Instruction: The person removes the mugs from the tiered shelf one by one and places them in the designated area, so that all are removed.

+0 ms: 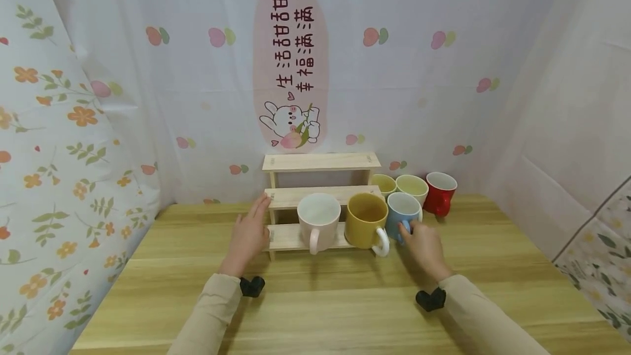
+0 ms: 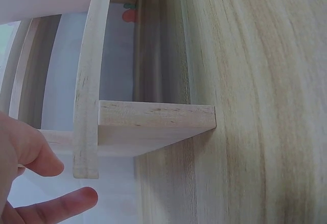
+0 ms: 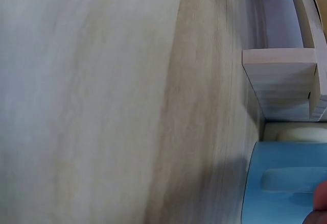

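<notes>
A three-step wooden rack (image 1: 320,162) stands against the back cloth. On its lowest step sit a pale pink mug (image 1: 307,229) and a mustard mug (image 1: 360,232) with a white handle. My left hand (image 1: 248,237) is at the rack's left side, its fingers extended along the end of the middle step. In the left wrist view, thumb and finger lie apart beside the rack's end. Right of the rack is a light blue mug (image 1: 397,221); my right hand (image 1: 425,245) pinches its handle (image 3: 286,179). The right wrist view shows just the fingertips at that handle.
Behind the blue mug are two pale yellow cups, one (image 1: 413,186) beside the other (image 1: 383,183), partly hidden by the rack and mug. A red mug (image 1: 436,199) stands farther right. The wood-grain table (image 1: 340,311) reaches toward me; patterned cloth (image 1: 197,70) hangs behind it.
</notes>
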`<state>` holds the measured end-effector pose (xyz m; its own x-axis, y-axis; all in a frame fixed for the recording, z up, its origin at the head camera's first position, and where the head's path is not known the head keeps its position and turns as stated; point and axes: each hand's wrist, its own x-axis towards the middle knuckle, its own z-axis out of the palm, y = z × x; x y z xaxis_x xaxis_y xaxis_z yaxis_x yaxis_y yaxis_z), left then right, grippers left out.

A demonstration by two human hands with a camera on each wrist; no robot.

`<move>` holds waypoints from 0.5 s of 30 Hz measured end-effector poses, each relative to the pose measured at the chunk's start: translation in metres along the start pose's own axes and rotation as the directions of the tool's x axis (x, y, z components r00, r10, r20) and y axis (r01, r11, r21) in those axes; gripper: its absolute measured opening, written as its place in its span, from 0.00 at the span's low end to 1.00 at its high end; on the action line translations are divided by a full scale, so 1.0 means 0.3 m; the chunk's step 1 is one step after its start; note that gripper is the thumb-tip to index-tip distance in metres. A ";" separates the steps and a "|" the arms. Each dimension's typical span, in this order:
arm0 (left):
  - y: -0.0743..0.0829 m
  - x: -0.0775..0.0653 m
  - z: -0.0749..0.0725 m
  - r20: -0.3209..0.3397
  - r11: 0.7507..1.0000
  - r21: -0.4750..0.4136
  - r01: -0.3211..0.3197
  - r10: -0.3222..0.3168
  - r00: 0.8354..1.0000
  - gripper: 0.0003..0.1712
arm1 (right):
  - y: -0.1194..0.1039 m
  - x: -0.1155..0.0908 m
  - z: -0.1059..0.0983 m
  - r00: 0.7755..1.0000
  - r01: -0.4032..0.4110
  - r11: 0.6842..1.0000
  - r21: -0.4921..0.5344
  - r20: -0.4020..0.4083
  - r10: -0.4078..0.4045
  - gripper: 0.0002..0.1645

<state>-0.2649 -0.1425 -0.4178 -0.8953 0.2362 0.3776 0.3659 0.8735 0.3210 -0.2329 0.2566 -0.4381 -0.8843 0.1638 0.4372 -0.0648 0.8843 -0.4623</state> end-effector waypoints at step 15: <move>0.004 -0.004 -0.007 0.035 0.999 -0.036 0.029 -0.028 0.999 0.42 | -0.032 0.000 -0.055 0.995 -0.090 0.996 -0.028 0.044 0.091 0.22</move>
<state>-0.2628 -0.1427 -0.4161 -0.9134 0.2268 0.3379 0.3488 0.8641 0.3629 -0.2248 0.2552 -0.4209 -0.9059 0.2245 0.3591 0.0282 0.8780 -0.4778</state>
